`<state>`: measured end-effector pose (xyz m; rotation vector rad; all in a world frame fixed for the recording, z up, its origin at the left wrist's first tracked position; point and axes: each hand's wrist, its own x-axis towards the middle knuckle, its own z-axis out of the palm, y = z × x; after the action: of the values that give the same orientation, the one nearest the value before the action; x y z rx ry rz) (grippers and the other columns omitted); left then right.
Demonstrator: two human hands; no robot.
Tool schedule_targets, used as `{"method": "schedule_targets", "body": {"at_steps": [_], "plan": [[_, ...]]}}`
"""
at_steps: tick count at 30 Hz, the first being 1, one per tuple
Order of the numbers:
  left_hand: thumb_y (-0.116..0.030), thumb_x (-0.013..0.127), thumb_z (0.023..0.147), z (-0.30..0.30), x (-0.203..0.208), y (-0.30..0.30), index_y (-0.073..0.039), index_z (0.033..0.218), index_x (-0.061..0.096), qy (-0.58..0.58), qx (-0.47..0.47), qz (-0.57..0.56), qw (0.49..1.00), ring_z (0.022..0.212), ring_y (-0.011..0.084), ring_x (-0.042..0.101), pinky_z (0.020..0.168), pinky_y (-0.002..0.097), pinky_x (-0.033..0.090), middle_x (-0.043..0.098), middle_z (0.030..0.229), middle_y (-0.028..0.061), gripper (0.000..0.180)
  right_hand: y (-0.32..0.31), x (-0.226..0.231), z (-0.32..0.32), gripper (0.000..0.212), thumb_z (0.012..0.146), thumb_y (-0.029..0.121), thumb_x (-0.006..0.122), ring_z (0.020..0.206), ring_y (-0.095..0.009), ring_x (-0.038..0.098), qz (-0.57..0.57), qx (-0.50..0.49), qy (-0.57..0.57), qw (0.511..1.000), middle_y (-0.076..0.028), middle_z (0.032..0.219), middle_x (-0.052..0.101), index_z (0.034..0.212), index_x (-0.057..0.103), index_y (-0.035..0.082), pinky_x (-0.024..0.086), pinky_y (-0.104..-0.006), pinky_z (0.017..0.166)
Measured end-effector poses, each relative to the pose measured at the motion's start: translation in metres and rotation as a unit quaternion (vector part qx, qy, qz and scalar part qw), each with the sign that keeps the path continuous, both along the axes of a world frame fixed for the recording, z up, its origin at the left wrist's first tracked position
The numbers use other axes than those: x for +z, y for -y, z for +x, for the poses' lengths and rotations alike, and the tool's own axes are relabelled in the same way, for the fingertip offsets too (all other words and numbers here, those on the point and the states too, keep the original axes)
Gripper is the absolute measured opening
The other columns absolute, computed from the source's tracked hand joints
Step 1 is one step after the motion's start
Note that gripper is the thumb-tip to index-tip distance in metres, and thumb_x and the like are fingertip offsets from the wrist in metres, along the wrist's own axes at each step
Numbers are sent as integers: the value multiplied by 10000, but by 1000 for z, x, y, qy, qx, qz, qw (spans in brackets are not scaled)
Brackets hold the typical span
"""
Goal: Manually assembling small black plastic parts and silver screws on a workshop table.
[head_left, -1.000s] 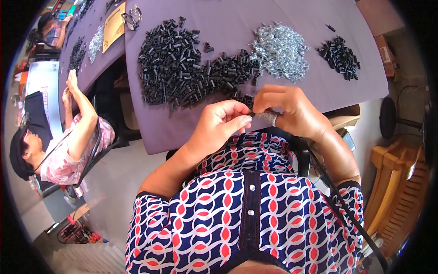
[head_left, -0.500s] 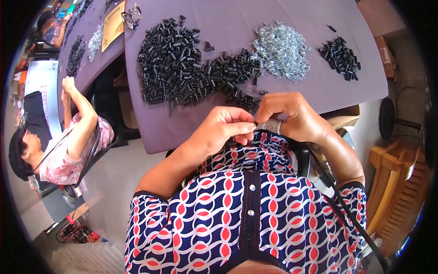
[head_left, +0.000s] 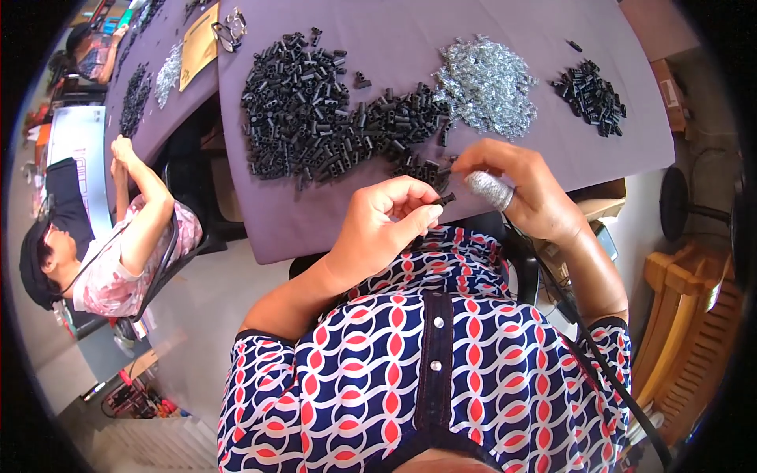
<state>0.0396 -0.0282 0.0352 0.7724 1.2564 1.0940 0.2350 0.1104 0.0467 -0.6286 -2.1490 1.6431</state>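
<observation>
Between its thumb and fingertips, my left hand (head_left: 388, 225) pinches a small black plastic piece (head_left: 446, 199), whose end sticks out to the right. My right hand (head_left: 524, 189) is just beside it, thumb and forefinger apart, with nothing visible between them. A whitish wrap (head_left: 490, 189) covers its thumb. Its forefinger tip is close to the near end of a big pile of small black tubular pieces (head_left: 296, 110). Beyond that hand lies a heap of small clear, shiny pieces (head_left: 486, 87).
A smaller heap of black pieces (head_left: 591, 98) lies on the right of the cloth-covered table (head_left: 552, 31). Glasses (head_left: 229, 30) and a brown envelope (head_left: 199, 47) are at the far left. A person (head_left: 134, 236) sits at left; a wooden chair (head_left: 686, 331) stands at right.
My right hand has moved away from the left hand, and its thumb and forefinger have parted. The black piece in my left hand now shows more clearly.
</observation>
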Motion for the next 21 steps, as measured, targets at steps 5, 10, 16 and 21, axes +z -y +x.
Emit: {"method": "schedule_targets", "body": {"at_steps": [5,10,16,21], "plan": [[-54,642,960,-3,0,0,46,1099,638,-30,-28,4,999,788,87,638,742,222,525,692,920,68,171,5,-1,-11,190,854,149,681,823,-398,590,192,84,60,976,-164,857,578,943,597,4,482,-441,723],[-74,646,951,-12,1,-5,42,1066,662,32,-61,-54,996,781,106,650,714,238,532,697,900,73,164,6,-3,-19,279,660,44,707,820,-387,609,244,125,49,961,-141,826,589,909,584,23,499,-456,695],[-78,655,941,-12,-5,-8,23,1047,677,93,-74,-51,992,765,115,654,704,249,539,702,892,68,149,3,-9,-17,308,669,66,723,812,-385,618,236,136,38,961,-140,853,606,949,603,22,508,-442,695],[-82,669,944,-6,-3,-12,16,1035,676,151,18,-40,988,776,106,668,701,222,527,712,890,63,134,6,-2,-17,422,767,261,781,822,-370,633,182,56,14,982,-143,896,615,1061,603,16,518,-432,685]]}}
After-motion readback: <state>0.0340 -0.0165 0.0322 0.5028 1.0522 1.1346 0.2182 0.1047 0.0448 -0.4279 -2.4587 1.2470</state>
